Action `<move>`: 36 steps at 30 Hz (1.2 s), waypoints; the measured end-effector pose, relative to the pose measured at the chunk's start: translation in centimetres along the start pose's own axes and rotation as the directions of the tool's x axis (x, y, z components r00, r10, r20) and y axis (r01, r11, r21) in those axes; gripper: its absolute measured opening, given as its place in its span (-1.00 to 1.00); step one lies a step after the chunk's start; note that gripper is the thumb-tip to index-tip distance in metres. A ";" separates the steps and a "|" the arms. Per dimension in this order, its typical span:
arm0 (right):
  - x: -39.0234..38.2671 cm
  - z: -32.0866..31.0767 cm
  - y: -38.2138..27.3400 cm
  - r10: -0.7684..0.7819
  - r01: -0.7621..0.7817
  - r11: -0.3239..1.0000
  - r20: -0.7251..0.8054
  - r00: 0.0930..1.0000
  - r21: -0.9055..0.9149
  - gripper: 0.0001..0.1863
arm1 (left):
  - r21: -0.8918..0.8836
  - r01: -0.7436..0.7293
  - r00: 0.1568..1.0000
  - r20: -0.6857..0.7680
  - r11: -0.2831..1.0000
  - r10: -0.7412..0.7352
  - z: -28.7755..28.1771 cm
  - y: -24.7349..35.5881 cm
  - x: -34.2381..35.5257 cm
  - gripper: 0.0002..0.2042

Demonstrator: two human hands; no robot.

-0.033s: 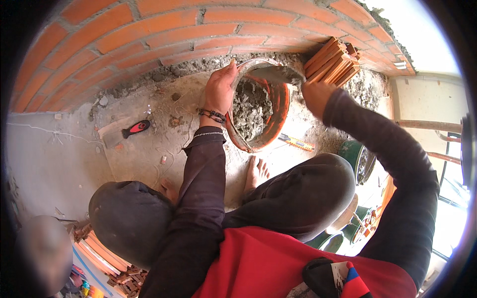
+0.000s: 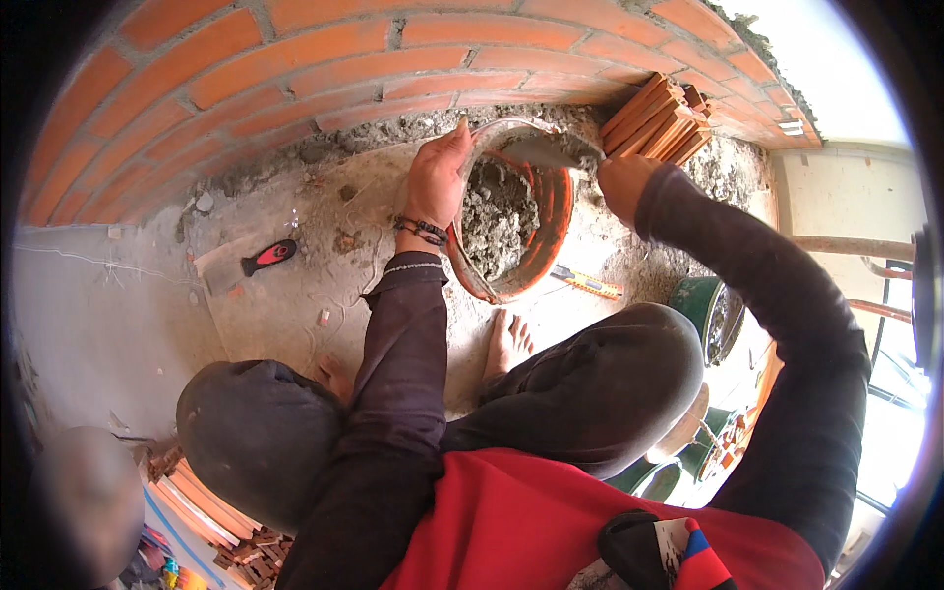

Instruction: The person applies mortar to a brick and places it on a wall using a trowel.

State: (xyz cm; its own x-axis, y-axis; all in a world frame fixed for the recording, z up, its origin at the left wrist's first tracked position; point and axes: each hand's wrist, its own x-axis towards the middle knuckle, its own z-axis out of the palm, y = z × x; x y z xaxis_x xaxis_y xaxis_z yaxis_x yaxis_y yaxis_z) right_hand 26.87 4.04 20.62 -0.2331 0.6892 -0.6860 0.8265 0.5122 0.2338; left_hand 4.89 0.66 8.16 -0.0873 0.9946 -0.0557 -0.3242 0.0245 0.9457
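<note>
A: What lies farthest to your left?
B: A scraper [image 2: 268, 258] with a red-and-black handle, flat on the concrete floor [image 2: 162, 324], well apart from either hand.

A: And your left hand [image 2: 436, 177]?
B: You have it gripping the left rim of the orange bucket [image 2: 561, 211], thumb toward the far side, dark beaded bracelets [image 2: 421, 230] at your wrist. The bucket stands in front of you, near the foot of the brick wall [image 2: 324, 49].

A: What does it hold?
B: Lumpy grey mortar [image 2: 500, 216]. Across the far part of the mouth you have a trowel [image 2: 546, 150]; whether its blade touches the mortar, I cannot tell.

A: Farther right?
B: A yellow-and-orange utility knife [image 2: 590, 283] lies just beside the bucket, on its near right. Your right hand [image 2: 627, 187] is closed around the trowel's handle. Past it, on the far side, a stack of thin bricks [image 2: 657, 123] sits by the wall; nearer you, beyond your right knee [image 2: 659, 344], is a green bucket [image 2: 691, 305].
</note>
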 end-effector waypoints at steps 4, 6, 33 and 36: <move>5.0 3.3 -0.4 -0.255 0.371 0.896 0.402 0.879 -0.243 -0.87 | -0.148 0.090 0.984 0.163 0.985 -0.065 0.8 -0.2 -0.3 -0.62; 8.4 8.6 2.6 -0.506 0.688 0.683 0.519 0.689 -0.247 -0.86 | -0.202 0.174 0.962 0.243 0.964 -0.123 1.6 -0.6 -0.2 -0.62; 2.7 14.7 -3.5 -0.763 -0.637 -0.638 -0.246 0.597 0.433 -0.81 | -0.404 0.177 0.984 0.094 0.897 -0.152 -1.2 -2.9 1.4 -0.60; 2.7 14.7 -0.8 -0.693 -0.684 -0.696 -0.458 0.557 0.220 -0.66 | -0.425 0.171 0.985 0.077 0.889 -0.152 -1.6 -2.6 1.6 -0.62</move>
State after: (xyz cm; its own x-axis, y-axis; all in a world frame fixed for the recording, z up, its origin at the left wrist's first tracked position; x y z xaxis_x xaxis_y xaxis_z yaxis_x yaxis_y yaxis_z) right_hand 33.15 -2.08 8.45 -0.9370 0.2641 -0.2287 -0.3029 -0.9403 0.1551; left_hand 4.05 2.01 5.12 0.0360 0.9841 -0.1741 -0.7035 0.1487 0.6950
